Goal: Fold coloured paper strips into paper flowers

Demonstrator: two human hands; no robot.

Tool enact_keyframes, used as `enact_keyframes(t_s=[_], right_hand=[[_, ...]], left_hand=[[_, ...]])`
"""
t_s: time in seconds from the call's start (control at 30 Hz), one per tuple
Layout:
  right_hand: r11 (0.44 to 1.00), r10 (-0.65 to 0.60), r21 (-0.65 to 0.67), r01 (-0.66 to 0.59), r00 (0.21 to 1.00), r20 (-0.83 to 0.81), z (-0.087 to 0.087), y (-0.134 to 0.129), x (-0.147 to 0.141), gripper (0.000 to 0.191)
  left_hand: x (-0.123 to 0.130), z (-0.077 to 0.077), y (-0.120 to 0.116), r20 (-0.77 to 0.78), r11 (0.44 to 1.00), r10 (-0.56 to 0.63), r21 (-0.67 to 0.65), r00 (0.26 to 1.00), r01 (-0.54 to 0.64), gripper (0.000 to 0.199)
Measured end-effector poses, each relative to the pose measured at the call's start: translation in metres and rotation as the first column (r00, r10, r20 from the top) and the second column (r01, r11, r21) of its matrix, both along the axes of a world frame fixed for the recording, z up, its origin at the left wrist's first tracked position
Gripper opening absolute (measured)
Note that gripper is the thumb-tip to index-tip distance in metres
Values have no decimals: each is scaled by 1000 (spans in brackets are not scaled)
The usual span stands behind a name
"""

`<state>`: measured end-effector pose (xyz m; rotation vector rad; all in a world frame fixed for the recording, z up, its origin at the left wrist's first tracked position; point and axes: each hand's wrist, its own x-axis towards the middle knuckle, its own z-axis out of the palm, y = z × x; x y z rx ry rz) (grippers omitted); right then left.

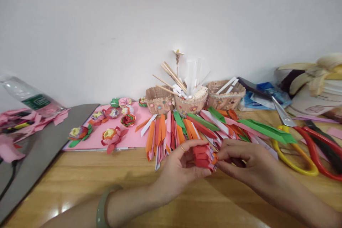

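Note:
My left hand (177,167), with a ring and a green bangle on its wrist, is curled round a red folded-paper flower (202,156) lying on its side. Orange and lilac paper shows at the flower's right end. There my right hand (240,156) has its thumb and forefinger pinched on an orange paper petal (215,158) at the edge. Just behind both hands lies a spread of folded paper strips (168,131) in orange, red, pink, white and green.
Finished paper flowers (110,135) lie on pink paper (139,128) at left. Three small baskets (190,105) with sticks stand by the wall. Yellow- and red-handled scissors (299,164) lie at right, near a banana peel (304,76). A plastic bottle (34,96) leans at left.

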<state>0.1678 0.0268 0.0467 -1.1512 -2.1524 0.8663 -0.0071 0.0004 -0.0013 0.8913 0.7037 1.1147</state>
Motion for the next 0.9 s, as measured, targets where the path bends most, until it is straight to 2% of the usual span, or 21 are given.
enact_keyframes(t_s=[0.2, 0.37, 0.67, 0.77, 0.9], right_hand=[[998, -31, -49, 31, 1000, 7, 0, 0, -1, 19], [996, 82, -28, -81, 995, 53, -1, 2, 0, 25], [981, 159, 109, -162, 987, 39, 3, -1, 4, 26], [974, 142, 170, -149, 989, 51, 5, -1, 3, 26], [936, 79, 342, -87, 996, 37, 2, -2, -1, 21]], left_hand=[[-2, 1, -1, -3, 1000, -10, -3, 1000, 10, 47], [-2, 3, 0, -1, 1000, 6, -22, 1000, -6, 46], [-1, 3, 1, 71, 997, -6, -81, 997, 11, 46], [-1, 5, 1, 95, 993, -4, -115, 995, 15, 46], [-2, 6, 0, 87, 993, 3, -118, 996, 7, 46]])
